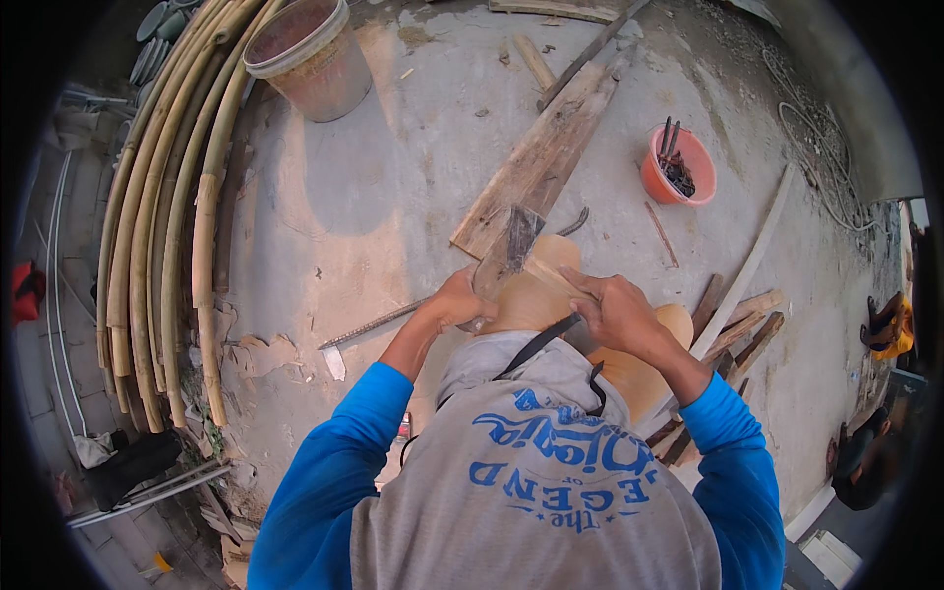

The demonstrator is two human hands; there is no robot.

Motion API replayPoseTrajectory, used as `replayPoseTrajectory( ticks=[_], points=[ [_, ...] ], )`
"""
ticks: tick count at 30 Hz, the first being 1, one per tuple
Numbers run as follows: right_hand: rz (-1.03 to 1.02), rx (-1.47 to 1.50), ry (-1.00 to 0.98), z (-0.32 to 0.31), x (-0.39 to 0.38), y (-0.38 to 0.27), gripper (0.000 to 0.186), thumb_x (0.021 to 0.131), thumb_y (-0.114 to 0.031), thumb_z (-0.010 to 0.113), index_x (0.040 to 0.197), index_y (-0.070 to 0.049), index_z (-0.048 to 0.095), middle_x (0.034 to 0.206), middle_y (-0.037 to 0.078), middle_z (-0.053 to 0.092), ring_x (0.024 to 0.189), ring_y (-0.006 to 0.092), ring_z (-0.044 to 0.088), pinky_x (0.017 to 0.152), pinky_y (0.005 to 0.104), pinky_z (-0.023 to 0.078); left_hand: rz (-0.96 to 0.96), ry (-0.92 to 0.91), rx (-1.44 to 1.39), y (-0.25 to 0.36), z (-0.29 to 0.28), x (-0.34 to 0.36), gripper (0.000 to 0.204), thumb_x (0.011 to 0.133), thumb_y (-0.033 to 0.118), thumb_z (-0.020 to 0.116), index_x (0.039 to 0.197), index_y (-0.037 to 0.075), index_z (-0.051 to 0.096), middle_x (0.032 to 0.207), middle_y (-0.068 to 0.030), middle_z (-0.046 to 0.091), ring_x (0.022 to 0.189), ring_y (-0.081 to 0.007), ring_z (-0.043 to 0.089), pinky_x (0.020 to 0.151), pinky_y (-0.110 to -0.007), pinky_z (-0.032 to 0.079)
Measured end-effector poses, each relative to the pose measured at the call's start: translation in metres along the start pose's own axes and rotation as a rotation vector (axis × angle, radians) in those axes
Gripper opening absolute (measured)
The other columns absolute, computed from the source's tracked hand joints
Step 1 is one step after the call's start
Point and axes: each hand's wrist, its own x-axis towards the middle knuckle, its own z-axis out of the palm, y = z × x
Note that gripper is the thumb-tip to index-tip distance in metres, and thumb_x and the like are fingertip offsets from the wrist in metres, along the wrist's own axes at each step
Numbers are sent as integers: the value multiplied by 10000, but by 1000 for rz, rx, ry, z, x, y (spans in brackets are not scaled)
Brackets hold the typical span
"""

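Note:
My left hand [464, 301] is closed round the near end of a short, dark-stained piece of wood [508, 251], held over my lap. My right hand [615, 307] grips a pale wooden stick [551, 275] that runs up to this dark piece; whether the two are joined I cannot tell. Just beyond lies a long wooden plank [551, 162] on the ground, its near end by the dark piece. A ribbed metal bar [379, 323] rests left of my left hand. Past my knees a hooked metal end [575, 222] shows, perhaps of that bar.
Bamboo poles [162, 216] lie along the left, near a large dirty bucket [320, 74]. At the right a pink bucket [681, 162] holds dark metal pieces. Wood scraps [742, 324] and a long pale strip [752, 256] are by my right arm. People [890, 324] sit at far right.

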Motion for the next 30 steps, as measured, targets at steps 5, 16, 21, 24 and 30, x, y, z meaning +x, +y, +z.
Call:
replayPoseTrajectory(
  ticks=[5,16,21,24,30],
  points=[
    [-262,344,728,-59,17,-31,549,975,-42,652,1513,-35,538,1076,266,744,906,145,666,831,315,530,-204,-71,-152,24,-7,-12,717,698,-5,775,1367,-52,520,933,-80,629,705,-165,627,506,-321,518],
    [-296,-79,448,-8,3,-24,668,913,34,659,1550,-92,502,852,194,681,693,357,636,636,367,543,-209,-81,-119,8,-13,-14,687,688,9,790,1325,-32,537,968,-97,641,744,-178,651,514,-349,550],
    [-613,3,809,-22,-3,-53,695,912,24,668,1570,-90,473,821,139,650,664,300,648,567,368,517,-245,-138,-121,23,-21,-13,684,694,27,792,1324,-40,535,980,-103,646,736,-182,658,525,-326,553],
    [-511,-239,457,14,-17,-28,720,904,12,668,1583,-99,454,790,117,612,645,304,649,537,398,507,-192,-86,-46,23,-21,-10,686,695,28,793,1325,-41,532,976,-104,645,717,-181,652,521,-318,548],
    [-300,-487,399,6,-3,-22,779,857,38,727,1571,-145,476,782,81,601,562,280,575,491,386,466,-168,-101,-112,25,-6,-15,677,702,23,806,1316,-57,530,964,-97,646,734,-178,661,524,-317,551]
  ],
)
